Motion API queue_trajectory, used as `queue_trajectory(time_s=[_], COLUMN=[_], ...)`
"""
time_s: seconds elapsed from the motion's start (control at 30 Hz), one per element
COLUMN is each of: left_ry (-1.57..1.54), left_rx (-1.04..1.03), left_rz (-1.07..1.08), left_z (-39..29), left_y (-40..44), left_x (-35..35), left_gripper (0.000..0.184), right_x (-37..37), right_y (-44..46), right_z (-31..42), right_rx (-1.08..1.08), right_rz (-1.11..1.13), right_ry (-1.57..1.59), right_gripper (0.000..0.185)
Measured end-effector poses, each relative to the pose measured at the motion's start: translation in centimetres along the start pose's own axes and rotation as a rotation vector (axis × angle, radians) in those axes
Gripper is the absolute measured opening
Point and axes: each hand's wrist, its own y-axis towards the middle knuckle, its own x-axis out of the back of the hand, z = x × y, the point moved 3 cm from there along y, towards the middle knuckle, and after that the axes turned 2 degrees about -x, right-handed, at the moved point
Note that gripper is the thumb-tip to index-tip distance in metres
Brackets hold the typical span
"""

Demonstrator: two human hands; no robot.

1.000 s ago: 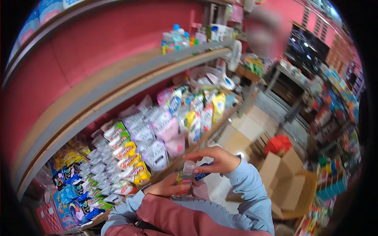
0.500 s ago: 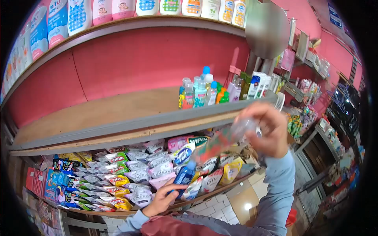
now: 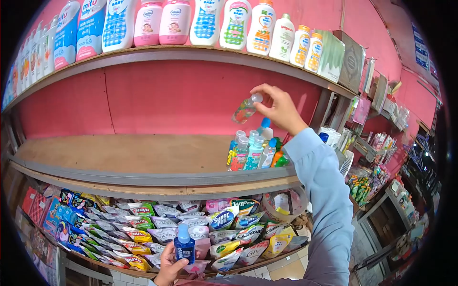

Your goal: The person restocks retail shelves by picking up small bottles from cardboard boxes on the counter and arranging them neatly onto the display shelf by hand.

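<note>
A small clear bottle with a red and green label (image 3: 244, 111) hangs tilted above the middle shelf, its cap pinched in my right hand (image 3: 274, 106). Beneath it a group of small bottles (image 3: 254, 153) stands on the shelf board (image 3: 143, 151). Low in front of the lower shelf, my left hand (image 3: 171, 265) is closed around a dark blue bottle with a light blue cap (image 3: 184, 246), held upright. Behind that bottle are rows of packets.
Baby-care bottles (image 3: 205, 24) line the upper shelf. Refill pouches (image 3: 223, 218) fill the lower shelf beside a round clear tub (image 3: 286, 204). A white fan (image 3: 347, 163) stands at the right shelf end.
The view has swung toward the shelves. My right hand has carried the clear bottle from beside my left hand up above the middle shelf. My left hand still holds the blue bottle.
</note>
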Motion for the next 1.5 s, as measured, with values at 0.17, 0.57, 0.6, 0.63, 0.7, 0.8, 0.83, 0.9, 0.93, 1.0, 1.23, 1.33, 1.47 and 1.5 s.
queue_trajectory(time_s=[0.17,0.57,0.6,0.63,0.7,0.8,0.83,0.9,0.93,1.0,1.23,1.33,1.47,1.5], left_ry=[-0.020,-0.082,-0.086,-0.090,-0.071,-0.061,-0.062,-0.035,-0.023,-0.019,-0.029,-0.026,-0.036,-0.036], left_rx=[0.061,0.060,0.054,0.047,0.058,0.049,0.043,0.050,0.053,0.055,0.032,0.025,0.020,0.020], left_rz=[-0.054,-0.068,-0.076,-0.084,-0.080,-0.073,-0.070,-0.107,-0.125,-0.126,-0.087,-0.087,-0.098,-0.102], left_z=[1.1,0.5,0.2,0.0,0.0,-0.1,-0.1,-0.2,-0.2,-0.2,0.0,0.1,-0.1,-0.2], left_y=[0.0,0.2,0.4,0.5,0.8,1.1,1.2,1.4,1.4,1.4,1.1,0.9,0.7,0.6], left_x=[0.4,2.5,2.2,2.1,2.2,2.1,2.0,1.7,1.7,1.7,2.2,2.5,2.1,2.0], left_gripper=[0.055,0.056,0.056,0.056,0.055,0.055,0.055,0.053,0.053,0.053,0.054,0.054,0.055,0.055], right_x=[-5.8,-10.5,-10.4,-10.3,-10.3,-10.5,-10.5,-10.5,-10.5,-10.6,-11.0,-10.7,-11.0,-11.1], right_y=[1.0,1.4,1.4,1.5,1.6,1.6,1.7,1.8,1.8,1.8,2.1,2.1,1.7,1.7], right_z=[-3.7,-7.1,-6.9,-6.6,-6.3,-5.9,-5.8,-5.2,-4.7,-4.3,-4.5,-4.5,-4.9,-5.0], right_rx=[-0.242,-0.341,-0.346,-0.350,-0.363,-0.395,-0.406,-0.407,-0.395,-0.338,-0.259,-0.271,-0.236,-0.250], right_rz=[0.373,0.683,0.700,0.718,0.736,0.724,0.714,0.691,0.681,0.657,0.643,0.654,0.639,0.640], right_ry=[0.204,0.195,0.183,0.171,0.157,0.166,0.176,0.155,0.123,0.057,-0.011,-0.021,-0.031,-0.032], right_gripper=[0.025,0.024,0.022,0.020,0.018,0.015,0.015,0.016,0.017,0.019,0.021,0.020,0.019,0.019])
